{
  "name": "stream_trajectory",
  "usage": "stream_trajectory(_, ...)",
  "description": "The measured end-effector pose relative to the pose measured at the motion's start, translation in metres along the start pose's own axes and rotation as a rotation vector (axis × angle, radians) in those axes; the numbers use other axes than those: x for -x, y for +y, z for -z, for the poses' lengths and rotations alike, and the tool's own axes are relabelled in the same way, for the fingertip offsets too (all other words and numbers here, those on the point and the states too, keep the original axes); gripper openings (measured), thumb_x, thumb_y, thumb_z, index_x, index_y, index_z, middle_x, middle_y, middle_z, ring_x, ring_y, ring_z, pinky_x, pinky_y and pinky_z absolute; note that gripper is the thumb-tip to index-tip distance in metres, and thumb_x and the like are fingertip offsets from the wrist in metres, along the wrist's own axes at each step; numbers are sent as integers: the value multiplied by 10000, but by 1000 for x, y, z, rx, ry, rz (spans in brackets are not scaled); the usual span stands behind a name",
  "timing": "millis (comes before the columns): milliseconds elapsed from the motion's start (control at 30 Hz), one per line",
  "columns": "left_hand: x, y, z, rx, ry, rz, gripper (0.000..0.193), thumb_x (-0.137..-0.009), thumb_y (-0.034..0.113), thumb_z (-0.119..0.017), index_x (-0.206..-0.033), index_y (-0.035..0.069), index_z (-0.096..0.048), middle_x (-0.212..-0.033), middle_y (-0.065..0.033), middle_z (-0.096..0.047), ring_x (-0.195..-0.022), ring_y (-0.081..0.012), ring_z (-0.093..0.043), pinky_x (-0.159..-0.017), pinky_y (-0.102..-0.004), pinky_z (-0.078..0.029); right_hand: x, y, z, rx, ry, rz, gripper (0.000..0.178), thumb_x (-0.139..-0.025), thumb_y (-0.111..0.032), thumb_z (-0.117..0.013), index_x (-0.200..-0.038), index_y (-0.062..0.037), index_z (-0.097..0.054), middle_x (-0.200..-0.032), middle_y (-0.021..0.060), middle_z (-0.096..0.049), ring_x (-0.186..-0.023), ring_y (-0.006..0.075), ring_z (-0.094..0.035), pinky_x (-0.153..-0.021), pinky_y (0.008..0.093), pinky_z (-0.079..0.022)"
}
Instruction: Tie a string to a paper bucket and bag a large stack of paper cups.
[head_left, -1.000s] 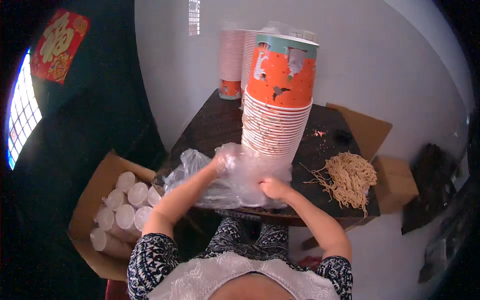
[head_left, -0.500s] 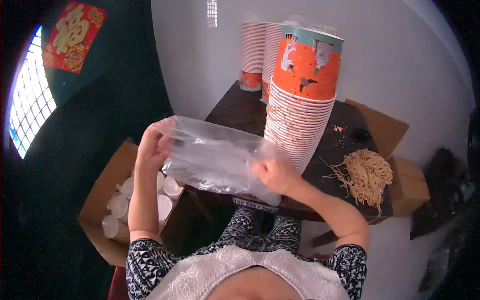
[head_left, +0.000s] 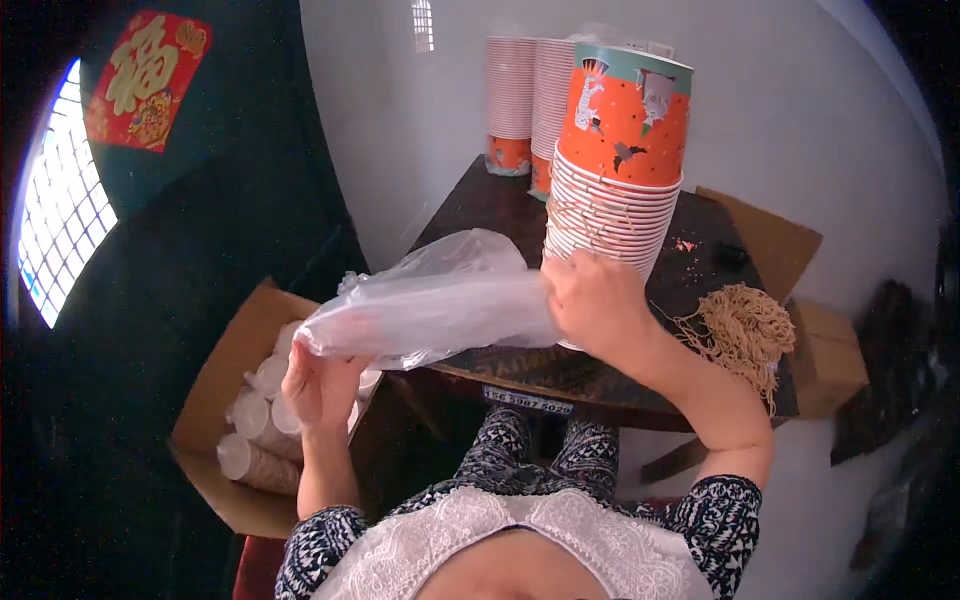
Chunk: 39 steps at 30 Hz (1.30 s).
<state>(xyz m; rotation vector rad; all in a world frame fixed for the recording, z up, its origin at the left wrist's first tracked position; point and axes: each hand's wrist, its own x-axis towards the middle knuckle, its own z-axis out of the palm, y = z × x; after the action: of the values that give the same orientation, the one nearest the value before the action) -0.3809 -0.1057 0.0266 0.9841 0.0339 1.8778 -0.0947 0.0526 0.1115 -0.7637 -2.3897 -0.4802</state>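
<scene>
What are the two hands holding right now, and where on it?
Both hold one clear, crumpled plastic bag: the left hand grips its lower left end, and the right hand grips its right end, beside the tall stack of orange paper cups.

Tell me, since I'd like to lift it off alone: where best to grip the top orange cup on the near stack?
Probably the top orange cup by its exposed printed wall just under the rim, from above: it stands clear of the nested cups.

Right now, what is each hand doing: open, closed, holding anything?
Left hand: closed on one end of the clear plastic bag.
Right hand: closed on the bag's other end.
</scene>
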Motion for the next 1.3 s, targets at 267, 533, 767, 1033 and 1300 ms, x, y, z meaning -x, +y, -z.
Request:
stream_trajectory(267, 17, 0, 16, -34, 419, -319, 249, -982, 194, -386, -986, 56, -593, -1005, -102, -651, -944, -201, -623, -872, -406, -499, 18, -7, -36, -474, -272, -132, 188, -777, -98, -556, -903, -2, -657, -735, 187, -646, -711, 359, -637, -643, 435, -508)
stream_trajectory(533, 35, -14, 2, -743, -210, 603, 470, -732, 331, -797, -1009, 19, -581, -840, -14, -594, -723, -129, -575, -644, -269, -474, 9, 0, -19, -1641, -127, -504, 217, -842, -46, -488, -999, 48, -604, -859, 87, -649, -782, 134, -617, -731, 262, -493)
stream_trajectory(767, 27, -16, -1, -1564, -758, 645, 285, -866, 143, -604, -1143, 78, -630, -1084, -162, -637, -1007, -301, -599, -885, -378, -463, -2, -15, 3, -1053, -703, 103, 166, -895, -169, -549, -997, -46, -593, -812, 71, -624, -767, 181, -604, -692, 311, -461)
stream_trajectory(1033, -72, 45, -57, -1977, -495, 450, 188, -852, 71, -547, -1011, 49, -644, -1041, -148, -633, -996, -313, -591, -886, -414, -462, -58, 17, 41, -393, 171, 623, 97, -848, -182, -601, -861, -100, -552, -737, 65, -551, -613, 263, -531, -620, 384, -428)
stream_trajectory(1300, -256, 19, -121, -1944, -265, -884, 332, -923, 293, -458, -1010, 22, -629, -1022, -209, -624, -949, -400, -585, -827, -432, -453, -121, 29, 157, 465, -170, 234, 514, -798, -327, -646, -1254, -190, -454, -1238, 136, -552, -1074, 240, -563, -974, 384, -374)
